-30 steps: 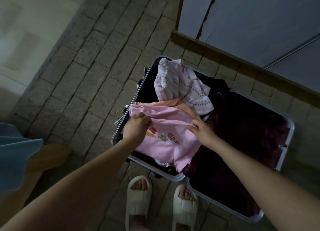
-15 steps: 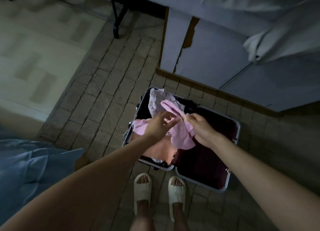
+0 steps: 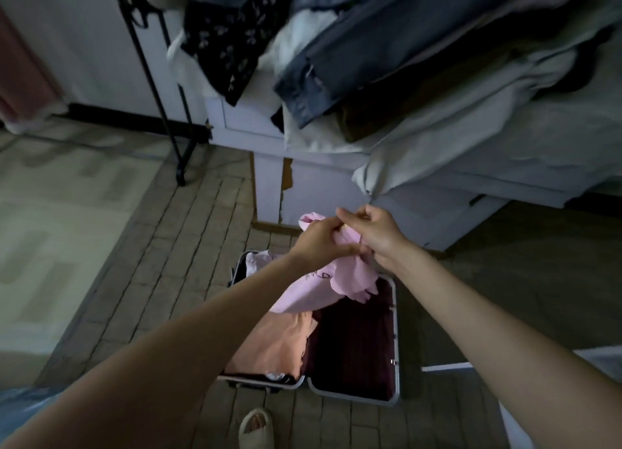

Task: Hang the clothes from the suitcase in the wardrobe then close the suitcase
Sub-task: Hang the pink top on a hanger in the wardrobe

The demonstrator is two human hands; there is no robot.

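Both hands, left hand (image 3: 321, 238) and right hand (image 3: 377, 233), pinch the pink T-shirt (image 3: 323, 287) above the suitcase (image 3: 397, 330); best find shoulders before hanging

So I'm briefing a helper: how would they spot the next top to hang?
Find the open suitcase on the brick floor. In its left half lies an orange top, below the pink top held in both hands. It alone is orange.

I'm in a bedroom at home: a bed (image 3: 505, 139) heaped with jeans (image 3: 353, 54) and other clothes, a suitcase (image 3: 396, 347) open on the brick-patterned floor (image 3: 188, 246), my slipper (image 3: 255, 428) below.
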